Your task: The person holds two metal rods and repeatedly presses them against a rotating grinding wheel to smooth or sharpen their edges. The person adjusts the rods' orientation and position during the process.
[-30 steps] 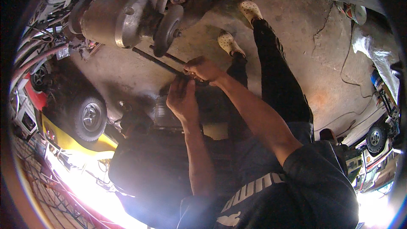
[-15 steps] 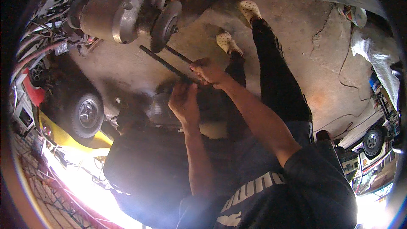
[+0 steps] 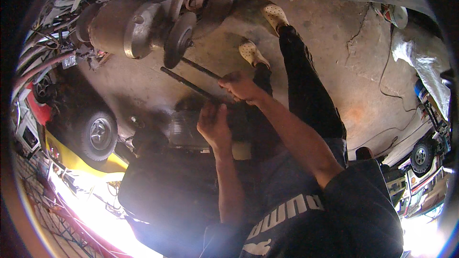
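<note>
A grinder with a metal motor body (image 3: 112, 29) stands at the upper left, and its round wheel (image 3: 179, 40) faces my hands. My right hand (image 3: 238, 87) is closed around a dark rod (image 3: 203, 69), whose far end reaches the lower edge of the wheel. Below it, nearly parallel, a second dark rod (image 3: 186, 82) runs back to my left hand (image 3: 213, 126), whose fingers are closed at its near end. The far tip of this second rod is by the wheel's lower side; I cannot tell whether it touches. Whether the two rods join near my hands is hidden in shadow.
Cables and metal parts (image 3: 52, 24) crowd behind the grinder. A yellow vehicle part (image 3: 67, 155) with a wheel (image 3: 99, 135) is at the left. My legs and light dotted shoes (image 3: 275, 16) are on the concrete floor (image 3: 330, 43). A cable (image 3: 382, 88) lies at the right.
The view has shifted slightly. Both hands and rods have drawn a little back from the wheel, the lower rod most. My grip looks the same.
</note>
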Tool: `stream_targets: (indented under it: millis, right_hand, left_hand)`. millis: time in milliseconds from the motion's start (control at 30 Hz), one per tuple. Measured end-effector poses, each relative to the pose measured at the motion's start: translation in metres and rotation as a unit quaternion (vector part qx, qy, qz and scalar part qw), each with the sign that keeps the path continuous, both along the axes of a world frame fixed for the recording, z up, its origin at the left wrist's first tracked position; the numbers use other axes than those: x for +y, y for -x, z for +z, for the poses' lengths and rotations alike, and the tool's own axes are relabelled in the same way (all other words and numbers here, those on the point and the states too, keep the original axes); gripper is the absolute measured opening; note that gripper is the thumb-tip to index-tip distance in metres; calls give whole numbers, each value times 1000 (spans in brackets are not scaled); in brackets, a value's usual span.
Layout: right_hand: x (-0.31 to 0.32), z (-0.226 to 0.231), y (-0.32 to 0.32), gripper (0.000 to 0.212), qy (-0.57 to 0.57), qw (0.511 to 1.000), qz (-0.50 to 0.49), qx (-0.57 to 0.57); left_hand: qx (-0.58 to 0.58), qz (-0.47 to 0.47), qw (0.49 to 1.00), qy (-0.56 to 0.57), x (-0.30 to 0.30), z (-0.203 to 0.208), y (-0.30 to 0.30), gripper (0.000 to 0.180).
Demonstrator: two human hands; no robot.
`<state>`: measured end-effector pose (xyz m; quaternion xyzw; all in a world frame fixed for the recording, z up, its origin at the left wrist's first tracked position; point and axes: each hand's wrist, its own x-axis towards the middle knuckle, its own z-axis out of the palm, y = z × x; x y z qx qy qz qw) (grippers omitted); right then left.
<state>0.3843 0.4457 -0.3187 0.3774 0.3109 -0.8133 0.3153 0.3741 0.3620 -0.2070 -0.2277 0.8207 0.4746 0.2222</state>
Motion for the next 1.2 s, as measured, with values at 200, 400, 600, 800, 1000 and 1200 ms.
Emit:
stream_targets:
  millis: [200, 400, 600, 800, 1000, 1200]
  right_hand:
    - [-12, -4, 22, 20, 41, 999, -9, 26]
    - [-34, -8, 42, 22, 75, 995, -37, 60]
    - [-34, -5, 46, 20, 53, 997, -27, 45]
    - [-36, -1, 31, 22, 22, 997, -20, 68]
    - [-33, -1, 19, 24, 50, 997, -15, 60]
    - [-29, 8, 16, 25, -38, 993, 38, 107]
  left_hand:
    - [-4, 16, 1000, 8, -2, 0, 26, 34]
    - [43, -41, 998, -9, -11, 4, 50, 34]
    - [2, -63, 998, 18, -10, 6, 59, 33]
    - [-1, -93, 992, 81, -10, 7, 48, 33]
    - [0, -100, 993, 56, -9, 11, 39, 37]
    - [11, -51, 998, 39, -12, 6, 27, 31]
